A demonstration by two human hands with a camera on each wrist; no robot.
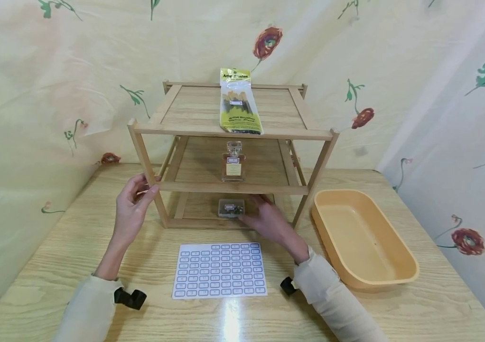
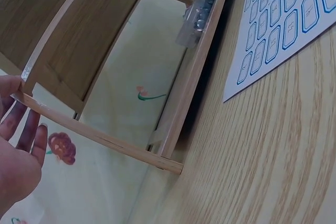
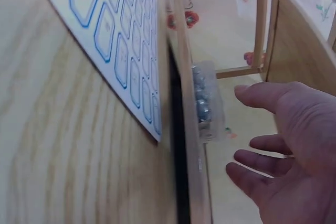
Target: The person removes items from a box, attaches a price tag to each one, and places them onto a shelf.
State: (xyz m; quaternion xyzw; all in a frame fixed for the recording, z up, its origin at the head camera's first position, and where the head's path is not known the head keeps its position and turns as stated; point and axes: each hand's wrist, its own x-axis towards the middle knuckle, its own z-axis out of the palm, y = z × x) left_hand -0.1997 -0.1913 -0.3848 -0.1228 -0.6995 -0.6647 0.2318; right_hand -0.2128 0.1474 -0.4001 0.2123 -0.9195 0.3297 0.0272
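Observation:
A three-tier wooden shelf (image 1: 231, 188) stands on the table. My left hand (image 1: 132, 204) grips its left front post (image 2: 94, 134) at the middle tier, thumb in front and fingers behind. On the bottom tier sits a small clear plastic box (image 1: 231, 208) with a label and shiny metallic pieces inside. My right hand (image 1: 270, 222) reaches into the bottom tier at the box's right side. In the right wrist view, that hand's fingers (image 3: 260, 163) are spread and relaxed, with a gap between them and the box.
A labelled perfume bottle (image 1: 233, 164) stands on the middle tier. A packet of artist brushes (image 1: 240, 107) lies on the top tier. In front of the shelf lies a sheet of blue-bordered labels (image 1: 219, 270). An orange plastic tub (image 1: 364, 237) is at the right.

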